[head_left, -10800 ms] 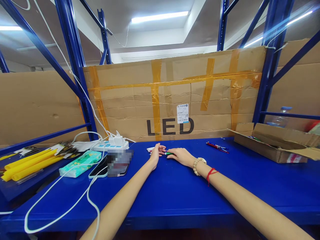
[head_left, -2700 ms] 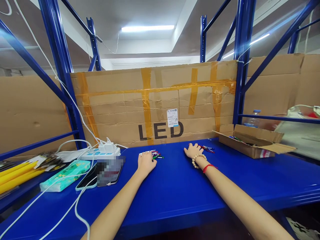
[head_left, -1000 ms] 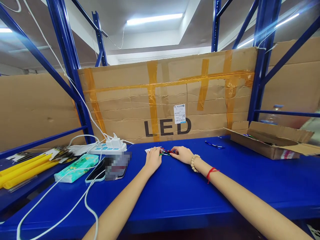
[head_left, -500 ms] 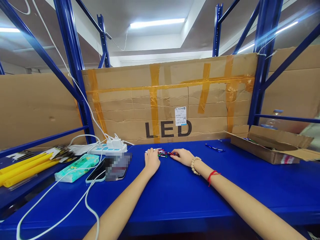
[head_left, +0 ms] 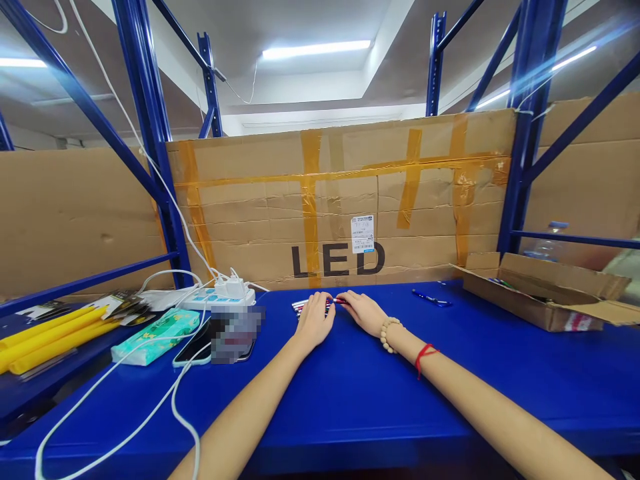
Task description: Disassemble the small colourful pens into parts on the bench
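Note:
My left hand (head_left: 315,320) lies palm down over a small bunch of pens (head_left: 299,307), its fingers stretched forward and covering most of them. White and dark barrels stick out on its left side. Beside it, my right hand (head_left: 365,313) has its fingertips closed on a red pen (head_left: 340,301), which points left toward my left fingertips. Whether those fingertips touch the red pen is too small to tell. A lone blue pen (head_left: 431,298) rests on the blue tabletop (head_left: 380,393), to the right of my right hand.
An open cardboard box (head_left: 530,300) stands at the right. On the left are a power strip (head_left: 220,297), a phone (head_left: 197,343), a green tissue pack (head_left: 155,337), yellow tubes (head_left: 55,340) and a looping white cable (head_left: 177,403). A large cardboard sheet (head_left: 250,220) closes the back.
My left hand has moved slightly right and its fingers now reach farther over the pens, close to my right fingertips. The red pen has shifted slightly up in view with my right hand.

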Demonstrator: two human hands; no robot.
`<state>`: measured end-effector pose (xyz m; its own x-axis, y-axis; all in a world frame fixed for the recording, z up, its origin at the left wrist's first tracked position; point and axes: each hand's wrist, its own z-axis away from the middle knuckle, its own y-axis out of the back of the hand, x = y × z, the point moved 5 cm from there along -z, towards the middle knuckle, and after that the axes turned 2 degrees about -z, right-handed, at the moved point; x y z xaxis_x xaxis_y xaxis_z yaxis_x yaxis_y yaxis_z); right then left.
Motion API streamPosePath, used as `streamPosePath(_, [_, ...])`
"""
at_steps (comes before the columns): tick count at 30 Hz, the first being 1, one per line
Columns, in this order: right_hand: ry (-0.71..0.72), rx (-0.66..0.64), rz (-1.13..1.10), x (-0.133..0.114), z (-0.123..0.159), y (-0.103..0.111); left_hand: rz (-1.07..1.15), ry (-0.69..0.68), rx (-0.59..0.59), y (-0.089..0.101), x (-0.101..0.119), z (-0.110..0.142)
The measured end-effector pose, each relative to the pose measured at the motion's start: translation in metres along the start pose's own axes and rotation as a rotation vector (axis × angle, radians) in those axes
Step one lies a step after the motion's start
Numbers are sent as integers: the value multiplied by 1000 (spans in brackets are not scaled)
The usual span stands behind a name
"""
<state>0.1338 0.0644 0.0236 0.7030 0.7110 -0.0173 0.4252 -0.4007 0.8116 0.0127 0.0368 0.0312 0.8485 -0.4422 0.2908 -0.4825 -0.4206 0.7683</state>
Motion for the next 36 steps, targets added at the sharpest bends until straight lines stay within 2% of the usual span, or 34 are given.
streamPosePath(9, [46,22,-114,-7,1,6,-168,24,-22,1,0,2])
streamPosePath(18, [69,-14,0,-12,2,2,-259,11,-61,0,-3,1])
streamPosePath(25, [90,-35,3,-12,2,0,-246,18,-60,-2,-6,1])
streamPosePath(32, [59,-127,-22,-16,4,0,-241,3,-68,-5,-6,2])
streamPosePath(36, [42,-135,2,-15,3,0,-228,-3,-70,-5,-4,2])
